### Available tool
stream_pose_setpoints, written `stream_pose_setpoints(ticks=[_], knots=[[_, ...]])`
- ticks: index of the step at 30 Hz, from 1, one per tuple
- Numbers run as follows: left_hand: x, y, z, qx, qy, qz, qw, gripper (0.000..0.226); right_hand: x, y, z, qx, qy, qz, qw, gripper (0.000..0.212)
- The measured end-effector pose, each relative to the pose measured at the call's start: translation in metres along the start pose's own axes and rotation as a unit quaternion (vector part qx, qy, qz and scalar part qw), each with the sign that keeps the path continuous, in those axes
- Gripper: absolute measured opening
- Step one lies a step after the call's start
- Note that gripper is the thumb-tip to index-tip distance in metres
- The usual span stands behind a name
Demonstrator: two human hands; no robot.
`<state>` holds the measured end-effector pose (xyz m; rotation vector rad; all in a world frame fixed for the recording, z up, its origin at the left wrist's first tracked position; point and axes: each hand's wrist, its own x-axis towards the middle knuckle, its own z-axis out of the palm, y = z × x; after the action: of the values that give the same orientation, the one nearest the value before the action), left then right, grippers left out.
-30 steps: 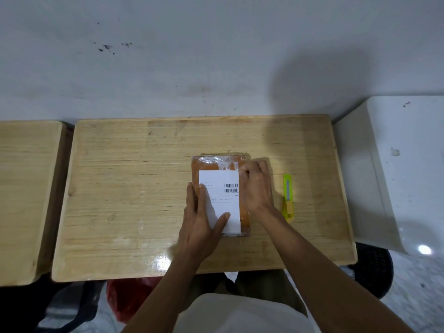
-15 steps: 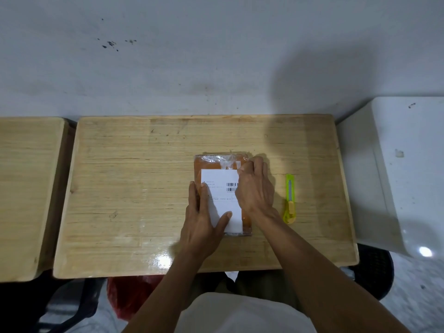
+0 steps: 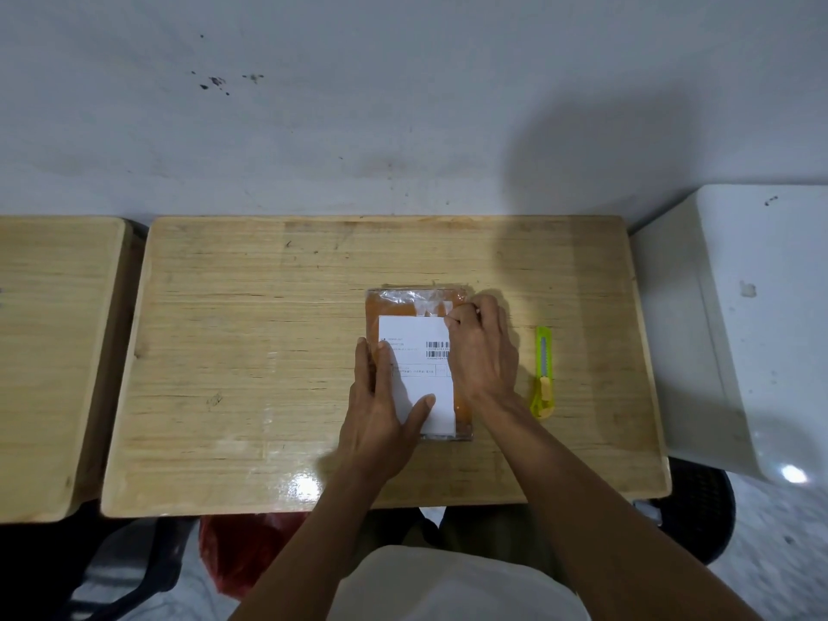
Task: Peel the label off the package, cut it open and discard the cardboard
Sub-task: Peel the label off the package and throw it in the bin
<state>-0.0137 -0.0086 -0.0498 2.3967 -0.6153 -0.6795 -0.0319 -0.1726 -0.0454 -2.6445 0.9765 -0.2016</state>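
— Package: flat orange parcel wrapped in clear plastic, lying right of centre on the pale wooden desk, white printed paper label stuck on top. Changed much?

— Barely. Right hand shifted up toward the label's far right corner compared with a second ago, fingertips now bunched and curled there (picking at the edge, most likely). Whether the corner is actually pinched: cannot tell.

— And the left hand?

— Flat, fingers straight along the label's left edge, thumb spread across the lower part, pressing the parcel down.

— Meaning for the task?

— Peeling only starting; label flat, no lifted corner visible. Yellow-green plastic utility knife untouched just right of the parcel, so cutting not yet begun.
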Motion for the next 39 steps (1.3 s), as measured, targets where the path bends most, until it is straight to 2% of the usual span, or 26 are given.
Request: stream_pose_setpoints(ticks=[5,11,16,19,21,24,28,32,39], knots=[[0.0,-0.001,0.0,-0.001,-0.006,-0.002,1.0,0.097,0.007,-0.002,0.002,-0.078,-0.049,-0.028,0.995,0.029],[0.0,-0.001,0.001,-0.003,0.0,0.002,1.0,0.096,0.004,0.006,0.002,-0.005,-0.081,-0.034,0.996,0.04],[0.001,-0.004,0.002,-0.009,0.005,0.006,1.0,0.096,0.002,0.016,0.0,0.127,-0.107,-0.051,0.985,0.024],[0.001,-0.003,0.003,-0.003,0.003,0.007,1.0,0.097,0.0,0.021,-0.005,0.202,-0.083,-0.034,0.975,0.008],[0.0,-0.002,0.002,0.001,0.005,0.004,1.0,0.097,-0.003,0.024,-0.005,0.226,-0.08,-0.024,0.97,0.005],[0.0,-0.002,0.001,0.008,0.008,0.002,1.0,0.097,-0.007,0.025,-0.003,0.245,-0.066,-0.002,0.967,0.017],[-0.001,-0.002,0.003,0.014,0.017,0.006,1.0,0.095,-0.006,0.019,-0.003,0.248,-0.04,0.025,0.968,0.013],[-0.002,-0.002,0.004,0.018,0.03,0.012,0.999,0.096,-0.009,0.02,-0.003,0.22,-0.017,-0.03,0.975,0.014],[-0.003,0.001,0.002,0.021,0.015,-0.003,1.0,0.094,-0.002,0.021,-0.007,0.229,-0.047,0.024,0.972,0.015]])
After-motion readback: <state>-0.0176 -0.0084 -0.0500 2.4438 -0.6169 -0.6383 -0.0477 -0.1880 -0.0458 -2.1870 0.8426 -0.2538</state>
